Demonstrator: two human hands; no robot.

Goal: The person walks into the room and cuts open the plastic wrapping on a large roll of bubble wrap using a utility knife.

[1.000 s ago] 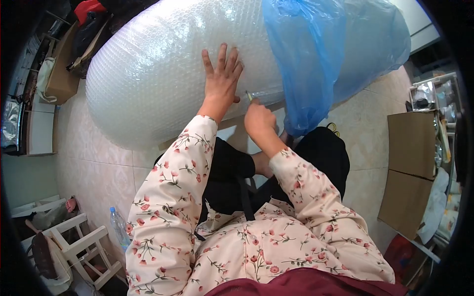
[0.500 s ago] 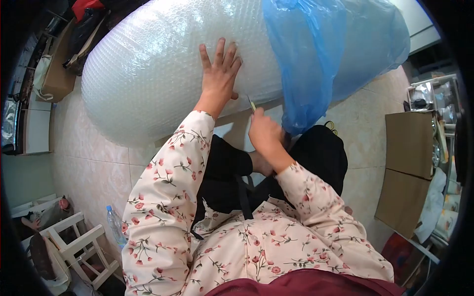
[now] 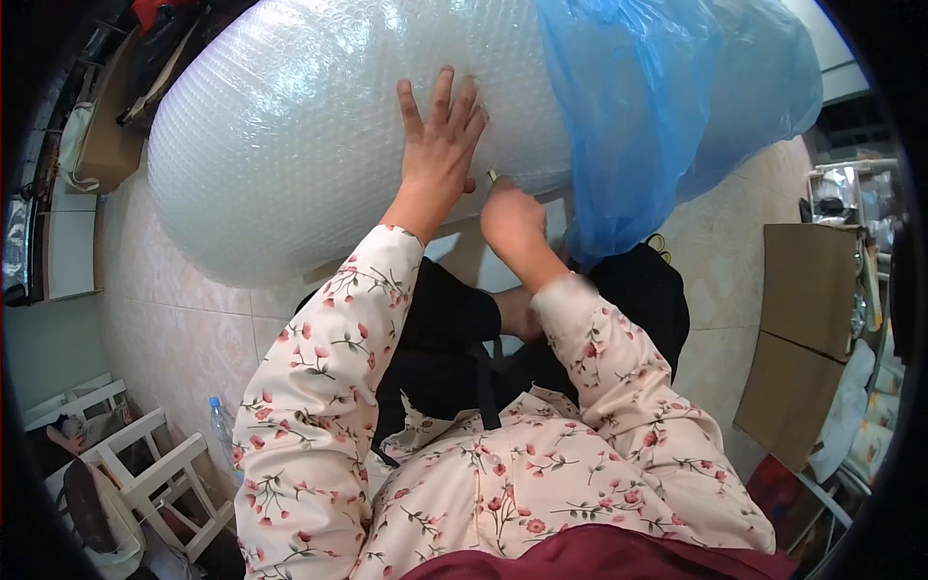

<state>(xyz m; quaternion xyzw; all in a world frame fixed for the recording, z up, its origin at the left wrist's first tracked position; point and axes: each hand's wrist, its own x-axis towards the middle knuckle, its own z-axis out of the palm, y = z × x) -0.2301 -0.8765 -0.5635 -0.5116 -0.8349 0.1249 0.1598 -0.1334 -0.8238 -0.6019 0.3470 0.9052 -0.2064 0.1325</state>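
A big roll of bubble wrap (image 3: 280,164) lies across the floor in front of my crossed legs. My left hand (image 3: 440,155) rests flat on it with fingers spread. Just right of it, my right hand (image 3: 512,215) is closed around a small utility knife (image 3: 494,176), whose yellowish tip end pokes out against the wrap's near side. Most of the knife is hidden in the fist, and its blade is hard to make out. Blue plastic film (image 3: 628,126) covers the roll's right part and hangs down beside my right hand.
Yellow scissor-like handles (image 3: 659,246) show by my right knee. Cardboard boxes (image 3: 797,290) and a crowded rack stand at the right. A water bottle (image 3: 222,425) and a white wooden frame (image 3: 159,474) are at the lower left. Another cardboard box (image 3: 111,145) stands at the upper left.
My right hand has moved up toward the roll, and the knife's blade, visible before, now barely shows. My left hand stays flat on the wrap. The view has shifted slightly.
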